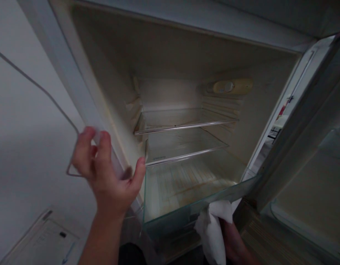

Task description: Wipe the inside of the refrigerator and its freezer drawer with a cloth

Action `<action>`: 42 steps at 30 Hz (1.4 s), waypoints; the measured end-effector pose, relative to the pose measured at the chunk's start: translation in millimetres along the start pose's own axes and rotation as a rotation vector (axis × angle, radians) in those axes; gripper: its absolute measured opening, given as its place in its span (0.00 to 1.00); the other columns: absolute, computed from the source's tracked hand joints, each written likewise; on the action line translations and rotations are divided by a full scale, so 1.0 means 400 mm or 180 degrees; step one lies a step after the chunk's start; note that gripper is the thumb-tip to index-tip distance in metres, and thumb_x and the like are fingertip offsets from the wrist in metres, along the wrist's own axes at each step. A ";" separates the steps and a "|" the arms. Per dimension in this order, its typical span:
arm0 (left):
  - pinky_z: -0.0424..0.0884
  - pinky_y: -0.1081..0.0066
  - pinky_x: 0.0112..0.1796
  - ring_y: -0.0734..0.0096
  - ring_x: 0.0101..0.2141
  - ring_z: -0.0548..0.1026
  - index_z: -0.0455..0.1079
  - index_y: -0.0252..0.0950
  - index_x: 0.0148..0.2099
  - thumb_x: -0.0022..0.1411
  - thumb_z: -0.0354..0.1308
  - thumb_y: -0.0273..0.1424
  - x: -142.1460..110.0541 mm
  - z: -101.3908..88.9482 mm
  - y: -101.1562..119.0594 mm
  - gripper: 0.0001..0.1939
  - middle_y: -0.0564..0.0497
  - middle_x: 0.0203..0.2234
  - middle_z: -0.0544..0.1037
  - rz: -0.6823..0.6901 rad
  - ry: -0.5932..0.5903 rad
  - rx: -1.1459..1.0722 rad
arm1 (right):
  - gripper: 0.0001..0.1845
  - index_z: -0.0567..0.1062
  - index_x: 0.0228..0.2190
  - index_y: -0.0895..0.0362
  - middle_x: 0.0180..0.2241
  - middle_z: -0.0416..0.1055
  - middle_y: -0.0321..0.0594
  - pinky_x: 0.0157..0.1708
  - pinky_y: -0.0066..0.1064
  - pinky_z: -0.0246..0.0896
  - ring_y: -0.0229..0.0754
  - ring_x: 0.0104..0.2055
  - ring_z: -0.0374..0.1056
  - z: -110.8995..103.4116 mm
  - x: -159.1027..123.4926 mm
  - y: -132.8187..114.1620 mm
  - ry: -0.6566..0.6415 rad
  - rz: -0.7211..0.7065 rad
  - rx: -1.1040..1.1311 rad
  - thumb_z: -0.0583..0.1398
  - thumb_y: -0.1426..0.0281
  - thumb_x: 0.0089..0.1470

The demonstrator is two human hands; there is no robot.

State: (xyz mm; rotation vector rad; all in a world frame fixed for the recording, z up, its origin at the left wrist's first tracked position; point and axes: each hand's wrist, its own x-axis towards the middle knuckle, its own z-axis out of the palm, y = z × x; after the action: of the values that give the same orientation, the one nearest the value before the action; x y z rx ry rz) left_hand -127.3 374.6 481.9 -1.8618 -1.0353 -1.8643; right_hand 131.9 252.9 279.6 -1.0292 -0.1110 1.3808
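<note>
My left hand (112,169) is raised at the left edge of the open refrigerator (98,106), fingers bent and spread, with nothing visible in it. Low in front, my right hand (233,239) grips a crumpled white paper towel (214,230), which hides part of the fingers. The towel is just below the front edge of a stained glass shelf (183,187). That lowest shelf juts forward, and brownish streaks mark its surface. Farther in are a middle glass shelf (183,141) and an upper glass shelf (170,119).
A yellowed control housing (233,87) with a round knob is on the inner right wall. The refrigerator door (305,147) stands open at the right. A thin cord (40,85) hangs along the pale wall at the left, above a white panel-like object (43,239).
</note>
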 end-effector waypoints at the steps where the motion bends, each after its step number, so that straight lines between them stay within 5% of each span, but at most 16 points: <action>1: 0.51 0.38 0.65 0.40 0.68 0.50 0.57 0.41 0.67 0.53 0.70 0.37 -0.005 0.010 -0.012 0.43 0.40 0.69 0.52 0.0189 -0.0001 0.0133 | 0.27 0.79 0.23 0.54 0.29 0.79 0.41 0.37 0.37 0.69 0.47 0.30 0.73 0.002 -0.002 0.002 0.0018 -0.0010 -0.0044 0.76 0.52 0.20; 4: 0.48 0.40 0.66 0.44 0.68 0.51 0.49 0.45 0.70 0.55 0.68 0.34 -0.024 0.033 -0.042 0.46 0.42 0.69 0.52 0.0466 0.0022 0.0322 | 0.28 0.79 0.25 0.54 0.28 0.78 0.39 0.35 0.37 0.69 0.46 0.30 0.72 0.011 -0.006 0.011 -0.0085 -0.0035 -0.0219 0.76 0.51 0.21; 11: 0.47 0.39 0.67 0.43 0.68 0.50 0.45 0.46 0.73 0.60 0.64 0.34 -0.042 0.028 -0.043 0.45 0.44 0.70 0.53 0.0340 -0.0090 0.0223 | 0.28 0.78 0.36 0.56 0.31 0.76 0.39 0.38 0.36 0.67 0.44 0.33 0.71 0.029 -0.013 0.040 -0.0376 -0.0134 -0.0956 0.70 0.51 0.38; 14: 0.47 0.41 0.67 0.44 0.69 0.50 0.44 0.47 0.73 0.61 0.63 0.35 -0.041 0.027 -0.040 0.45 0.45 0.70 0.51 0.0371 -0.0086 0.0172 | 0.18 0.79 0.36 0.57 0.32 0.75 0.36 0.38 0.29 0.64 0.38 0.34 0.69 0.043 -0.043 0.017 -0.1457 0.0079 -0.2190 0.69 0.57 0.46; 17: 0.46 0.41 0.67 0.44 0.69 0.50 0.45 0.45 0.73 0.60 0.64 0.34 -0.041 0.029 -0.042 0.45 0.43 0.70 0.52 0.0418 -0.0073 0.0128 | 0.14 0.81 0.32 0.59 0.34 0.75 0.38 0.40 0.28 0.62 0.37 0.36 0.68 0.072 -0.087 -0.065 -0.3289 0.0048 -0.2991 0.65 0.59 0.53; 18: 0.46 0.41 0.67 0.44 0.69 0.50 0.45 0.45 0.73 0.60 0.64 0.34 -0.042 0.030 -0.042 0.45 0.43 0.70 0.52 0.0421 -0.0076 0.0120 | 0.14 0.82 0.32 0.58 0.35 0.75 0.39 0.41 0.28 0.63 0.38 0.37 0.68 0.083 -0.101 -0.105 -0.3556 -0.0143 -0.2960 0.65 0.59 0.55; 23: 0.46 0.43 0.68 0.45 0.69 0.49 0.44 0.44 0.73 0.62 0.61 0.34 -0.041 0.033 -0.041 0.43 0.44 0.71 0.51 0.0395 -0.0084 0.0100 | 0.17 0.81 0.41 0.49 0.34 0.76 0.35 0.33 0.25 0.63 0.36 0.32 0.68 0.175 -0.129 -0.357 -0.2120 -0.1499 -0.2422 0.67 0.54 0.52; 27: 0.46 0.45 0.68 0.47 0.69 0.49 0.44 0.43 0.73 0.62 0.61 0.32 -0.039 0.034 -0.040 0.43 0.41 0.70 0.50 0.0466 -0.0090 0.0068 | 0.22 0.76 0.52 0.55 0.45 0.76 0.40 0.45 0.29 0.64 0.39 0.43 0.70 0.340 -0.093 -0.478 -0.3036 -0.2474 -0.4039 0.59 0.57 0.62; 30: 0.47 0.47 0.68 0.49 0.69 0.49 0.43 0.43 0.74 0.62 0.61 0.31 -0.038 0.033 -0.040 0.44 0.41 0.70 0.50 0.0473 -0.0101 0.0105 | 0.29 0.69 0.60 0.58 0.54 0.72 0.45 0.51 0.30 0.61 0.41 0.50 0.69 0.476 -0.020 -0.441 -0.4016 -0.2009 -0.5423 0.57 0.56 0.63; 33: 0.48 0.47 0.67 0.50 0.69 0.51 0.43 0.43 0.74 0.62 0.61 0.30 -0.037 0.033 -0.040 0.44 0.41 0.70 0.51 0.0519 -0.0077 0.0172 | 0.34 0.64 0.63 0.60 0.56 0.70 0.50 0.51 0.32 0.62 0.46 0.53 0.69 0.559 0.078 -0.321 -0.4312 -0.1206 -0.6851 0.60 0.59 0.60; 37: 0.50 0.48 0.66 0.50 0.69 0.52 0.43 0.43 0.74 0.62 0.61 0.30 -0.038 0.033 -0.043 0.43 0.40 0.69 0.53 0.0584 -0.0042 0.0217 | 0.37 0.65 0.63 0.61 0.58 0.68 0.55 0.52 0.39 0.64 0.56 0.57 0.67 0.572 0.188 -0.156 -0.4210 -0.0784 -0.7915 0.63 0.59 0.57; 42: 0.48 0.48 0.67 0.51 0.69 0.51 0.43 0.42 0.73 0.63 0.60 0.30 -0.043 0.034 -0.047 0.42 0.40 0.69 0.55 0.0545 -0.0066 0.0252 | 0.55 0.53 0.69 0.56 0.69 0.46 0.60 0.60 0.54 0.57 0.71 0.67 0.52 0.548 0.257 -0.050 -0.3828 -0.1452 -0.8026 0.69 0.56 0.47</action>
State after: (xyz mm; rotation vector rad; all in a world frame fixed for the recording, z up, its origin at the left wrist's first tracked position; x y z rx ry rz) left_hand -128.2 391.9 459.0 -1.8645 -0.9111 -1.6864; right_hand 38.5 458.1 370.6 -1.3966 -3.2669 0.5070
